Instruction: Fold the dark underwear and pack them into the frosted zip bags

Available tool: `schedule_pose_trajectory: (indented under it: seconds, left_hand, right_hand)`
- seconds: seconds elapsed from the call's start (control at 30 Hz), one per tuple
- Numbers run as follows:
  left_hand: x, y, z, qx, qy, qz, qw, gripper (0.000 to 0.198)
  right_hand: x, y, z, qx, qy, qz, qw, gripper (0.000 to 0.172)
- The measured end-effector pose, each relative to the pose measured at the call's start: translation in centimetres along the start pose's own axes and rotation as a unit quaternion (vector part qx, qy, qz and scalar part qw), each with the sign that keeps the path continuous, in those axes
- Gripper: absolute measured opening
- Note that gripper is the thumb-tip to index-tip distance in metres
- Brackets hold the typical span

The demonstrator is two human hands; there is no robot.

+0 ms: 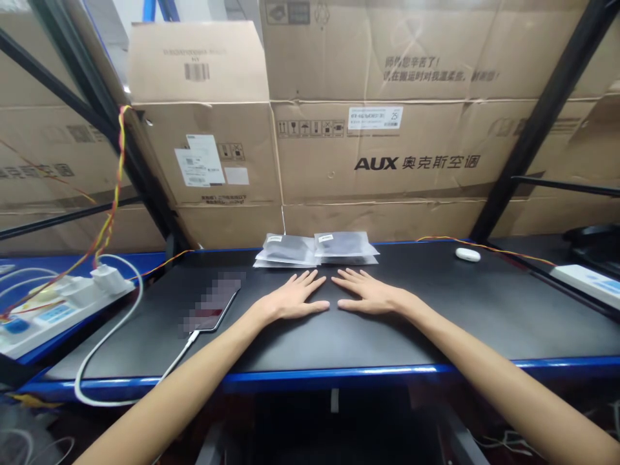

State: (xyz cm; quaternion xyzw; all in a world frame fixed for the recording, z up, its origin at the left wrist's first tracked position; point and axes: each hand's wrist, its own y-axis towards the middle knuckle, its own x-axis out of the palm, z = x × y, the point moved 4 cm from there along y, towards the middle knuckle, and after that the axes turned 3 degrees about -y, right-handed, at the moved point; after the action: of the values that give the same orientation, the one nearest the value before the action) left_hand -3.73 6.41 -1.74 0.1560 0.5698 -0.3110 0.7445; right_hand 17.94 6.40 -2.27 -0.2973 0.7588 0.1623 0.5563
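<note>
While both bare hands are lying palm-down at the middle of the desk [465,316], neither is gripping anything. The left hand [293,298] is pointing inward with its fingers spread and its thumb standing apart; the right hand [371,295] is mirroring it, fingers likewise open, and a narrow gap is separating the two. Just beyond the fingertips, the left stack of translucent packets [287,252] and the right stack of translucent packets [345,247] are lying side by side near the rear edge, each showing a small white label. A phone [217,307] is resting left of the left hand, with a white cable [177,358] running into its near end. Toward the rear right, a small white case [467,255] is sitting well apart from the right hand. Printed cardboard [416,187] is standing behind the desk.
</note>
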Motion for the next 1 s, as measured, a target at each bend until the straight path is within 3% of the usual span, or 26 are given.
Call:
schedule_pose_trajectory:
  seconds: [1.0]
  left_hand:
    - [-0.07,0.00,-0.03,-0.005,-0.004,-0.005,1.000,0.089]
  right_hand:
    - [-0.02,0.09,-0.05,-0.002,-0.004,-0.005,1.000,0.089]
